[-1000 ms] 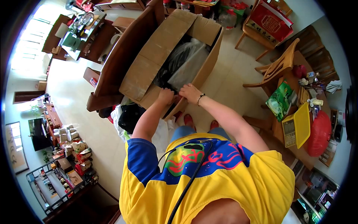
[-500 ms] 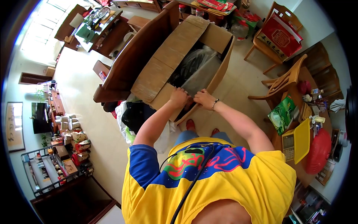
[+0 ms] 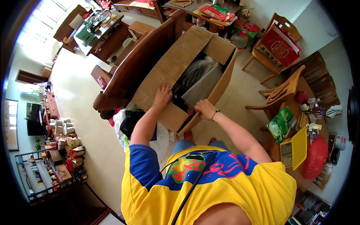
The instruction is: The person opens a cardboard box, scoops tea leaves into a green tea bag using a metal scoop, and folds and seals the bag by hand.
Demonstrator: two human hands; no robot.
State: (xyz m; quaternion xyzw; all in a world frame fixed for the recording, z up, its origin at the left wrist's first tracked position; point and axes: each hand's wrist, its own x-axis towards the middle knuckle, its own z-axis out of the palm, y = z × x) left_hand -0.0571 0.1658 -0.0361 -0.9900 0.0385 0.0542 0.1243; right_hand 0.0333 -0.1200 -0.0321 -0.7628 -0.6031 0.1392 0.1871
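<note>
Wooden backrest [image 3: 138,62]: dark, curved, running near to far just left of the box.
Cardboard box [image 3: 225,73]: ahead of the person, long side running away toward far right; top partly open.
Long flap [image 3: 168,69]: covers the box's left side, folded inward.
Grey plastic [image 3: 204,85]: inside, right half, beside dark contents too shadowed to identify.
Near flap [image 3: 172,117]: lies across the near end, left of the right hand.
Left hand [image 3: 162,96]: open, palm down, fingers slightly spread, resting on the long flap's near part.
Right hand [image 3: 205,109]: fingers curled closed over the box's right rim, near corner.
Bracelet [image 3: 215,114]: dark beads, right wrist.
</note>
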